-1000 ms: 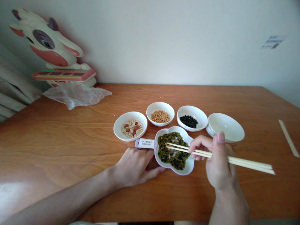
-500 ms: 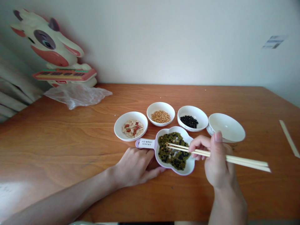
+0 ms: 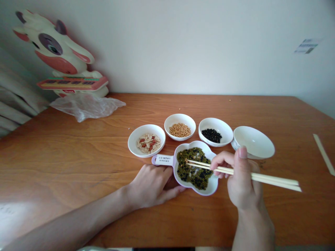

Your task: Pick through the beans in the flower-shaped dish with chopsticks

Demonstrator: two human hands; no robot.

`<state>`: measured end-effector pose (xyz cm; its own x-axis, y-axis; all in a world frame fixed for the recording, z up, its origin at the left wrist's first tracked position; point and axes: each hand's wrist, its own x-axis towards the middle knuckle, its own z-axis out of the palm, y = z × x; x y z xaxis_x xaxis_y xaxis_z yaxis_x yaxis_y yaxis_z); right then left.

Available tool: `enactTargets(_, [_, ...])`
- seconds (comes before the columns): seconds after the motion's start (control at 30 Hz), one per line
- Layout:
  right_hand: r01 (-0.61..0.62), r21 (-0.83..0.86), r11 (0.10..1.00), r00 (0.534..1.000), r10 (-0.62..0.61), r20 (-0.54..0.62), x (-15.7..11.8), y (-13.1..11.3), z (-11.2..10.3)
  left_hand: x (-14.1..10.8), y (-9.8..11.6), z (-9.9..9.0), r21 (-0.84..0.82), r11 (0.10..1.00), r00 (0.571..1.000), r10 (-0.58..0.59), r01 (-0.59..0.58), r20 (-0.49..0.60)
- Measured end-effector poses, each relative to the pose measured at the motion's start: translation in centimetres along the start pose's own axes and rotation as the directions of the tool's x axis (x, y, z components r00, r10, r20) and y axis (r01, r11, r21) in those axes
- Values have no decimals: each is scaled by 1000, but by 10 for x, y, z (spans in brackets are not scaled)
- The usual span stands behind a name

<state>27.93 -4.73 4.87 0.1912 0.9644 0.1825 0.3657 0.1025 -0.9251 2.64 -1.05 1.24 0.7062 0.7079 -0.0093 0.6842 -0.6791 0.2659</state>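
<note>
My right hand (image 3: 239, 174) is closed around a pair of pale chopsticks (image 3: 272, 180). Their tips are among the beans in a flower-shaped white bowl with a lilac rim (image 3: 213, 188), close to a small orange-tan bean (image 3: 186, 161). Small green beans (image 3: 195, 152) and darker ones are mixed in this bowl. My left hand (image 3: 154, 184) rests on the table against the bowl, with fingers bent below its labelled handle (image 3: 164, 160) and thumb along the near rim. Part of its fingers is hidden. Whether the chopsticks pinch a bean is too small to tell.
Behind stand white bowls: one with pale and red-brown seeds (image 3: 148, 143), one with yellow beans (image 3: 180, 130), one with black beans (image 3: 211, 135), and a bare one (image 3: 253, 141). A cow toy (image 3: 62, 55), a plastic bag (image 3: 87, 106) and a pale strip (image 3: 324, 154) lie farther out.
My right hand and the chopsticks have shifted very slightly left over the flower-shaped bowl. My left hand and the bowls have stayed in place.
</note>
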Motion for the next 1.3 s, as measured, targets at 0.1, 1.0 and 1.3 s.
enactTargets(0.1, [33, 4, 999, 999, -33, -20, 1, 1, 0, 0, 0, 0, -6, 1000, 1000, 4, -4, 0])
enactTargets(1.0, [97, 77, 992, 983, -83, -162, 2, 5, -9, 0, 1, -3, 5, 1000, 999, -21, 21, 26])
enactTargets(1.3, [-36, 95, 995, 999, 36, 1, 3, 6, 4, -1, 0, 0, -10, 1000, 1000, 3, -3, -5])
